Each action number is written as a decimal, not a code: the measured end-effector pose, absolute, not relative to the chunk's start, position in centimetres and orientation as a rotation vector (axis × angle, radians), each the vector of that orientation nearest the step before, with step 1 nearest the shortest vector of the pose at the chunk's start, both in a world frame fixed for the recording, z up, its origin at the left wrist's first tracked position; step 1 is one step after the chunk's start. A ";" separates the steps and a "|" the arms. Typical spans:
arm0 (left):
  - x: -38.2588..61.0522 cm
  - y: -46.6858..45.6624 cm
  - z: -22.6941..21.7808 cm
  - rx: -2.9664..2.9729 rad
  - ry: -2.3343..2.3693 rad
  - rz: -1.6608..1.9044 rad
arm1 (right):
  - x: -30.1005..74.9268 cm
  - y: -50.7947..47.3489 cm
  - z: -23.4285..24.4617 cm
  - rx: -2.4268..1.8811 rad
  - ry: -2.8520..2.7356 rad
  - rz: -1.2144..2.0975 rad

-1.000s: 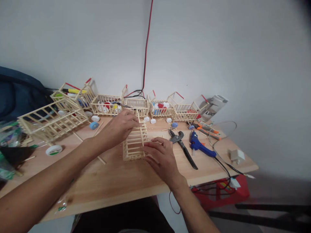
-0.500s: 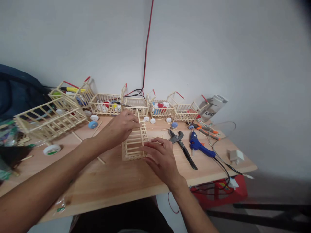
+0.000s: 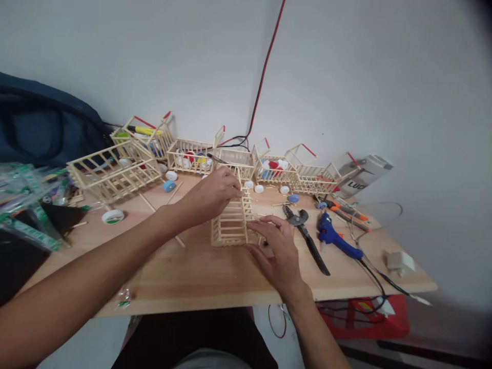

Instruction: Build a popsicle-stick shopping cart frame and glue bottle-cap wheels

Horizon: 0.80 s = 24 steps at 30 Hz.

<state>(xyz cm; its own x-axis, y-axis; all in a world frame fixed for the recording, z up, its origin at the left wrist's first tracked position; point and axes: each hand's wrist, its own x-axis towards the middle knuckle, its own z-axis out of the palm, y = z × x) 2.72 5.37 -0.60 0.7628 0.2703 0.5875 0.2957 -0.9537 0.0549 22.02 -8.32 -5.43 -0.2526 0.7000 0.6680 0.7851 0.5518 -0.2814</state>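
Observation:
A small stick-built cart frame (image 3: 232,225) stands on the wooden table (image 3: 200,277) in front of me. My left hand (image 3: 213,197) curls over its upper far corner, fingers closed on the top sticks. My right hand (image 3: 279,251) rests at the frame's near right side, fingers spread and touching its lower edge. Black pliers (image 3: 307,238) and a blue glue gun (image 3: 338,238) lie just right of my right hand.
Several finished stick carts (image 3: 192,156) with coloured bottle caps line the wall. A larger stick frame (image 3: 115,171) sits at the left, beside a tape roll (image 3: 113,216) and loose caps. Orange-handled tools (image 3: 349,210), a white adapter (image 3: 400,261) and cables lie at the right.
My head has turned left, so everything sits further right in view. Both hands stay on the stick frame in much the same grip.

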 end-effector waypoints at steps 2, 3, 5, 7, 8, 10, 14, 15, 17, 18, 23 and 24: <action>2.8 5.4 -0.7 -2.912 -0.459 -0.970 | 22.0 -8.3 -5.4 -1.201 -2.008 -0.128; 2.8 5.5 -0.7 -2.911 -0.456 -0.971 | 22.0 -8.3 -5.4 -1.201 -2.011 -0.128; 2.8 5.5 -0.7 -2.910 -0.451 -0.967 | 22.1 -8.3 -5.5 -1.198 -2.015 -0.132; 2.8 5.5 -0.6 -2.904 -0.443 -0.969 | 22.1 -8.2 -5.5 -1.192 -2.013 -0.138; 2.8 5.4 -0.6 -2.899 -0.439 -0.971 | 22.1 -8.2 -5.5 -1.191 -2.013 -0.142; 2.8 5.4 -0.5 -2.890 -0.435 -0.965 | 22.1 -8.2 -5.5 -1.192 -2.013 -0.145; 2.7 5.2 -0.4 -2.894 -0.440 -0.949 | 22.1 -8.2 -5.6 -1.195 -2.002 -0.137; 2.7 5.2 -0.4 -2.896 -0.444 -0.951 | 22.1 -8.2 -5.6 -1.187 -2.002 -0.142; 2.7 5.2 -0.4 -2.896 -0.449 -0.958 | 22.1 -8.2 -5.6 -1.171 -2.008 -0.156; 2.7 5.3 -0.4 -2.896 -0.451 -0.962 | 22.1 -8.2 -5.6 -1.167 -2.010 -0.159; 2.6 5.5 -0.5 -2.918 -0.456 -0.975 | 22.2 -8.2 -5.7 -1.170 -2.003 -0.144; 2.6 5.6 -0.5 -2.920 -0.451 -0.984 | 22.2 -8.2 -5.7 -1.170 -2.001 -0.144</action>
<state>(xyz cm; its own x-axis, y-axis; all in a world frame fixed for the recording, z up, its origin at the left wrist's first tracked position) 2.61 5.61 -0.53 0.7582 0.2628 0.5967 0.2803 -0.9577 0.0656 22.24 -8.17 -5.74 -0.2554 0.6852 0.6821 0.7759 0.5662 -0.2782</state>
